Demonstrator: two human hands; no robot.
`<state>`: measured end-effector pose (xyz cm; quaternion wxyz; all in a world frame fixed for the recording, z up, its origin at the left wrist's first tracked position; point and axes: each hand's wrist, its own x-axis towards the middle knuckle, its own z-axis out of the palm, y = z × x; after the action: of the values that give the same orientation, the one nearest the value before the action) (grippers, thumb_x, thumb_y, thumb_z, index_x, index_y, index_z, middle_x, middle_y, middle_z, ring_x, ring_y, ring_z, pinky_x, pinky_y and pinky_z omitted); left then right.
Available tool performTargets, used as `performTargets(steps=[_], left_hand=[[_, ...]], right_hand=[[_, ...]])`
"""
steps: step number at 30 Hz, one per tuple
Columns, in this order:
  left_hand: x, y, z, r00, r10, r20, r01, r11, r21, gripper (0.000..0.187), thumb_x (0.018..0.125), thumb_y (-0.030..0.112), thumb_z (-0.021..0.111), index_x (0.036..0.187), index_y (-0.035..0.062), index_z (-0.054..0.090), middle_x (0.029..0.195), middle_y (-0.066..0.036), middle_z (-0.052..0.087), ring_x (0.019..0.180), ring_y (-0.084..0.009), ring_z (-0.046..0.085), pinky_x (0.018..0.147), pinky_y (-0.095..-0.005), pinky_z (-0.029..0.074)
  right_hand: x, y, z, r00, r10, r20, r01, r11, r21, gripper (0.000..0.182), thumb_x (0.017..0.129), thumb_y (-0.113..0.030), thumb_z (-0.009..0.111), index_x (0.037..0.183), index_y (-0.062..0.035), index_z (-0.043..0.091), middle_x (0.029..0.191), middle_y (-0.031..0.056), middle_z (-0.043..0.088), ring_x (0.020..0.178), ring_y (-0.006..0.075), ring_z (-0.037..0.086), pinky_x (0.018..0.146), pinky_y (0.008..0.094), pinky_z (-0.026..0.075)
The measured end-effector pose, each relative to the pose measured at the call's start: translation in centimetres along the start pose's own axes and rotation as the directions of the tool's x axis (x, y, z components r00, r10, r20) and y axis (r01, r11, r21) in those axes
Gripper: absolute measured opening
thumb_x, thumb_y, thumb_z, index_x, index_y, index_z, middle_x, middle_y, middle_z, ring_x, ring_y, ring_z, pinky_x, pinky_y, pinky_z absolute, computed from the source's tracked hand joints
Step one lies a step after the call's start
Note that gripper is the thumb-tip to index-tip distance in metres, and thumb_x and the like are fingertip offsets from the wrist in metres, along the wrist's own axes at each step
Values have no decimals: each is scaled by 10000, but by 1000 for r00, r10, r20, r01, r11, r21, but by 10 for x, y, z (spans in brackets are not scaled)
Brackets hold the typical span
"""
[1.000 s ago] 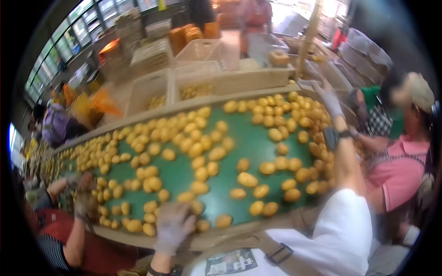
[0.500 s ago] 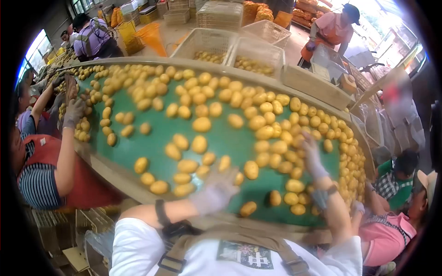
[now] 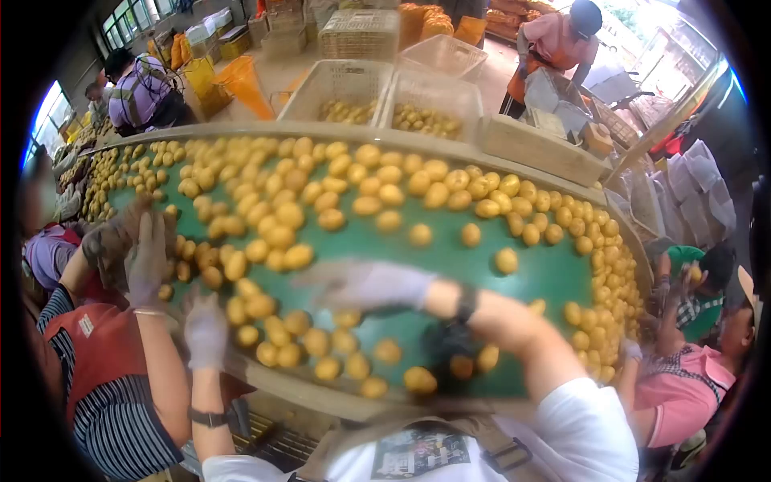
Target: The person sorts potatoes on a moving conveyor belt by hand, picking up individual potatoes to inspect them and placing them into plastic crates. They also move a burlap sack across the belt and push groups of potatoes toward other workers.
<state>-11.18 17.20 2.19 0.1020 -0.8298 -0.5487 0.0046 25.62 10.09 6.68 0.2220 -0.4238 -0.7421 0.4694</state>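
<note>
My left hand (image 3: 206,331), in a pale glove, reaches to the near left edge of a green sorting belt (image 3: 450,317). Its blurred fingers point away beside a group of potatoes (image 3: 259,307), apparently without gripping any. My right hand (image 3: 363,285), also gloved, stretches leftward over the belt. Motion smears its fingers, which look extended with nothing held in them. Yellow potatoes lie loose below the right forearm and in a thick band along the far side. A dark watch (image 3: 467,304) is on my right wrist.
A co-worker in a red apron (image 3: 104,353) works close on my left, gloved hands over the belt. Another in a pink shirt (image 3: 683,390) is at the right. Crates (image 3: 333,90) with potatoes stand beyond the wooden rim (image 3: 546,153). More people are farther back.
Both my hands have swept left, the right one crossing in front of me. Potatoes have shifted left, baring more belt at centre right. The left co-worker's hands have come nearer.
</note>
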Motion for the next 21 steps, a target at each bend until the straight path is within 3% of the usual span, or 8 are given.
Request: performTargets(steps=[1, 2, 4, 5, 6, 8, 14, 21], left_hand=[[-14, 2, -14, 997, -57, 50, 61, 996, -64, 337, 903, 151, 619, 1230, 86, 673, 1310, -228, 629, 1200, -374, 595, 1048, -459, 471], [-26, 7, -8, 997, -60, 55, 68, 985, -158, 346, 913, 139, 614, 1249, 69, 664, 1332, -244, 608, 1227, -403, 569, 1074, -482, 443], [-51, 16, 3, 996, -64, 65, 83, 936, -343, 364, 933, 114, 605, 1286, 37, 645, 1377, -275, 566, 1282, -461, 515, 1124, -528, 387], [-59, 44, 0, 1000, -26, 16, 30, 862, -506, 374, 935, 110, 607, 1299, 29, 635, 1365, -280, 571, 1260, -459, 531, 1112, -533, 399], [-61, 75, -12, 996, 60, -60, -83, 840, -536, 369, 919, 118, 622, 1277, 27, 642, 1350, -275, 578, 1250, -437, 549, 1097, -514, 420], [-49, 132, -48, 939, 319, -132, -334, 743, -579, 395, 866, 161, 679, 1243, 44, 657, 1315, -249, 590, 1231, -406, 574, 1072, -495, 450], [-64, 236, -61, 522, 786, -332, -782, 286, -553, 420, 705, 236, 772, 1114, 146, 732, 1176, -139, 600, 1132, -393, 590, 962, -533, 464], [-56, 211, -17, 773, 634, 2, -538, 658, -528, 286, 650, 212, 778, 926, 139, 783, 1179, -134, 604, 1295, -360, 497, 1026, -617, 430]], right_hand=[[-10, -16, -29, 980, 171, -102, -169, 985, 26, 473, 983, -282, 619, 1420, -102, 598, 1378, 166, 626, 1235, 309, 606, 1061, 387, 473], [-27, 16, -57, 967, 107, -231, -187, 915, -359, 367, 974, -233, 599, 1305, -78, 621, 1279, 174, 654, 1146, 305, 635, 949, 407, 500], [-62, 77, -113, 880, -28, -473, -448, 276, -850, 191, 956, -135, 561, 1076, -29, 666, 1082, 189, 710, 967, 298, 692, 724, 446, 554], [-86, 99, -148, 600, 473, -645, -728, 657, -196, 269, 941, -186, 577, 1139, -26, 663, 1032, 220, 718, 967, 341, 703, 699, 493, 559], [-115, 162, -168, 472, 386, -793, -873, 325, -362, 294, 931, -204, 568, 1149, -34, 669, 996, 269, 710, 1033, 382, 688, 797, 527, 551], [-175, 203, -174, 540, 127, -832, -760, 497, -418, 365, 921, -185, 558, 1258, -73, 644, 1191, 250, 686, 1151, 418, 634, 993, 497, 489], [-189, 152, -178, 464, 545, -698, -885, 261, -384, 383, 853, -213, 590, 1198, -85, 694, 1211, 222, 696, 1149, 417, 640, 1000, 489, 500], [-226, 142, -143, 476, 664, -577, -817, 577, -10, 571, 864, -306, 609, 1388, -83, 562, 1397, 269, 594, 1316, 347, 573, 1080, 458, 444]])
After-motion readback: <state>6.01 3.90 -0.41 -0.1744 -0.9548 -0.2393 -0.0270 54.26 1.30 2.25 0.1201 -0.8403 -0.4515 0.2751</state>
